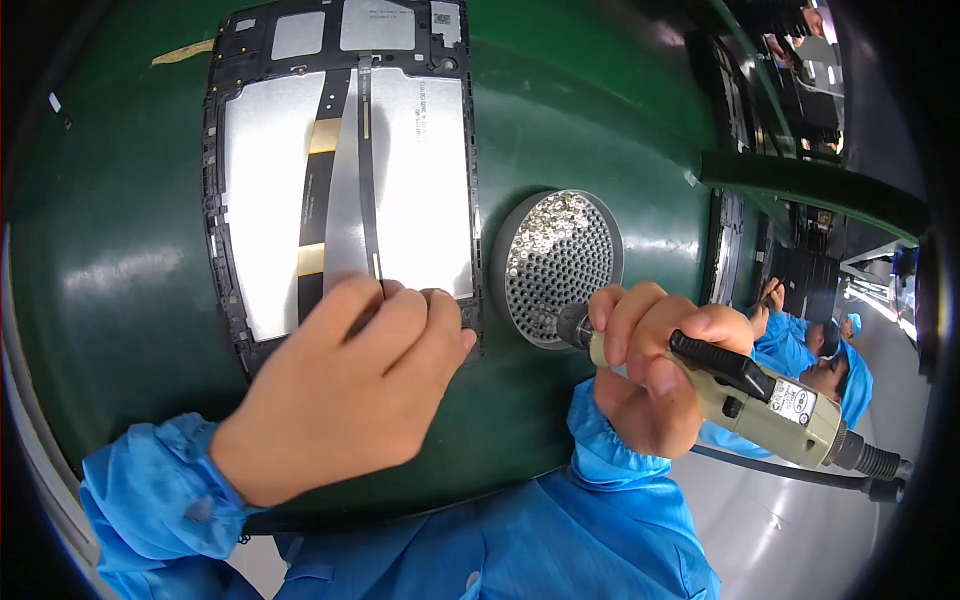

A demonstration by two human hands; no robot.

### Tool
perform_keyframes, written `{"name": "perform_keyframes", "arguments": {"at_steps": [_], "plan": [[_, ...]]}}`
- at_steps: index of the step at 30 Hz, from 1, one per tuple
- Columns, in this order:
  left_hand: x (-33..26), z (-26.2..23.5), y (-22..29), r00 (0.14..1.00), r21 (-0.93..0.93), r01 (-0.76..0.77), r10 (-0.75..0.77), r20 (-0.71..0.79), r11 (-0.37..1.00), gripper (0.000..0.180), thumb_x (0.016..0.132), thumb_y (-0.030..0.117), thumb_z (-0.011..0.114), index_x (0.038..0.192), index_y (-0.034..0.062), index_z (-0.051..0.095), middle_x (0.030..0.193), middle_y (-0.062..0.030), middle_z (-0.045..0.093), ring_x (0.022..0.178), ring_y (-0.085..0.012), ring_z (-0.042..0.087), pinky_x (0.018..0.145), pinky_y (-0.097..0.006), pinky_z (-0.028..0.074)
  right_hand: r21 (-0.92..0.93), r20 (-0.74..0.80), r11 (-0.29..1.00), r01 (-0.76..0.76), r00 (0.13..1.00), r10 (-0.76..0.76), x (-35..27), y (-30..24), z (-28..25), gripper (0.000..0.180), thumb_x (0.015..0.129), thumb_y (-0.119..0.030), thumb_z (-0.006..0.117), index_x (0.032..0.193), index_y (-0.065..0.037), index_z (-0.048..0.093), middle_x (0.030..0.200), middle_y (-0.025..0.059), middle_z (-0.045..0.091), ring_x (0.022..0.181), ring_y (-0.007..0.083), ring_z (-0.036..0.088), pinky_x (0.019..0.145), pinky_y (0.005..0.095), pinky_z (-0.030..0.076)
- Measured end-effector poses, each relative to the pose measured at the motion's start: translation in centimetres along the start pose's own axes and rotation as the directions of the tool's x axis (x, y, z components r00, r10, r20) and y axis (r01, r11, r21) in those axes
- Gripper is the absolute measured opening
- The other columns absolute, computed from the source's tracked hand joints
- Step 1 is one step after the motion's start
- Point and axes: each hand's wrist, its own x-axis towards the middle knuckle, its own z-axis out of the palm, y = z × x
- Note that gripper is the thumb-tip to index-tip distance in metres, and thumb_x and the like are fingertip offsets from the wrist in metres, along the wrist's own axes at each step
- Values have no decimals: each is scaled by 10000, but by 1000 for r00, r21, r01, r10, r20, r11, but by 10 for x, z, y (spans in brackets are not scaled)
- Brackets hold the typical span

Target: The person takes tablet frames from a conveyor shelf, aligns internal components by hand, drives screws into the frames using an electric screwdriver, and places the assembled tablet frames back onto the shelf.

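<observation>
My right hand [655,360] is wrapped round a beige electric screwdriver [765,405] with a black lever. Its dark nose [575,325] points at the lower right rim of a round grey screw tray [560,265], full of small holes with silvery screws gathered at the far side. My left hand [355,385] bends its fingers down over the near end of a tablet's black frame [212,200] with a silver back plate [270,230]. A thin black flex cable [368,190] and a wider black-and-gold one [318,190] run under that hand; its fingertips are hidden.
The green work surface [620,90] carries a yellowish strip [183,53] at the far left. A dark green bar [810,185] crosses on the right, with other dark frames [725,240] beyond. Further right, another person in blue [785,340] works. A black cord [780,468] trails below the screwdriver.
</observation>
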Motion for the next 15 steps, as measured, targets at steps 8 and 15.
{"name": "perform_keyframes", "arguments": {"at_steps": [8,15], "plan": [[-5,8,-5,999,-173,0,-7,-42,985,326,707,114,637,1023,49,678,1040,-142,558,937,-277,517,787,-349,461,-26,11,999,24,1000,-23,-1,1,-1,324,821,-110,562,1131,-95,468,664,38,450,633,181,451,663,401,394],[-10,13,22,999,-163,21,-28,-40,986,349,701,84,625,1040,12,659,1034,-165,552,949,-297,517,800,-386,470,-29,13,999,44,999,-43,0,1,2,335,821,-116,571,1141,-94,475,663,39,450,633,186,450,658,399,391]]}}
